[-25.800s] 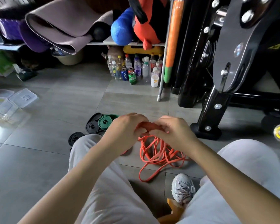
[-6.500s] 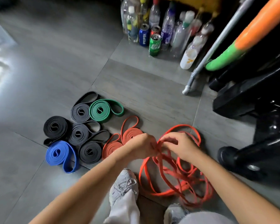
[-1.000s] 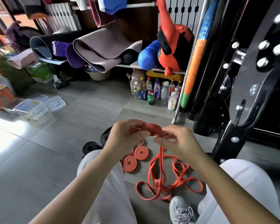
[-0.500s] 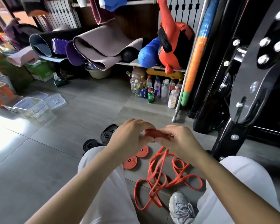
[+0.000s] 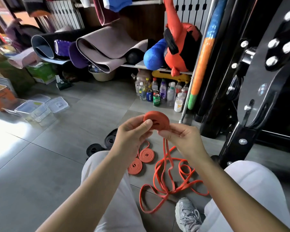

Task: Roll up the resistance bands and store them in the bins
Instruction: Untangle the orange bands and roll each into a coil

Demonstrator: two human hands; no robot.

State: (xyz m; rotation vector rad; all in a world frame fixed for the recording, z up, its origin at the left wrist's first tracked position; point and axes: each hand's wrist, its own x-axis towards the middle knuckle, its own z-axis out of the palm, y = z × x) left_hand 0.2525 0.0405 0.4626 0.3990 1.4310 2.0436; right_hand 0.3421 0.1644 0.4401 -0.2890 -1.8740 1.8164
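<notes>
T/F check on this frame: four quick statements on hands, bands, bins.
1. Left hand and right hand both hold the orange coil. True.
2. That coil is fully rolled. False: its loose tail hangs to the floor.
3. Two orange rolls lie on the floor. True.
4. The black rolls sit in the bins. False: they lie on the floor, apart from the bins.
</notes>
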